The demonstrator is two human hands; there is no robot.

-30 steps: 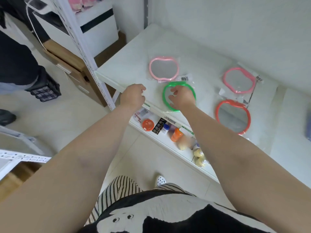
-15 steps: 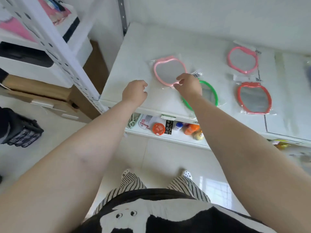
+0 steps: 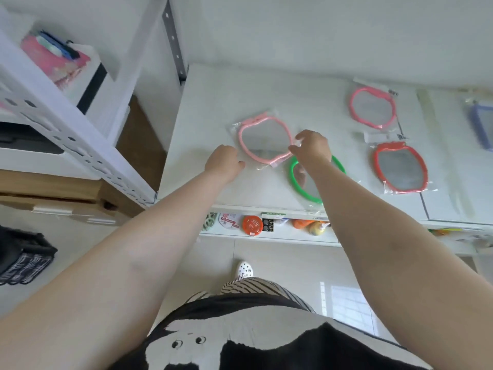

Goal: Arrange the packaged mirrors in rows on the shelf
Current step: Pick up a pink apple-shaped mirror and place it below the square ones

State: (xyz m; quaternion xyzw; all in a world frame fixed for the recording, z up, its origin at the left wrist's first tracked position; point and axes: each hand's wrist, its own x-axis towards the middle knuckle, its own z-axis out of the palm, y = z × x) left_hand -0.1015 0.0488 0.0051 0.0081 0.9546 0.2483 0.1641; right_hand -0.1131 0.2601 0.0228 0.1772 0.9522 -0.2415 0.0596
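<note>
Right hand pinches the pale pink mirror packet; left hand curled empty; labels unreadable.

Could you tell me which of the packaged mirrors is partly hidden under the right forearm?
The green-framed mirror, nearest the shelf's front edge; the others have pink or red frames.

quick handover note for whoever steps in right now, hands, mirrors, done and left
Right hand: pinching the wrapper edge of the light pink mirror.
Left hand: loosely closed by that wrapper's near left corner, holding nothing visible.
On the shelf: green mirror front, partly under the right arm; pink mirror back right, red mirror in front of it.
Left: square the light pink and green ones into rows.
</note>
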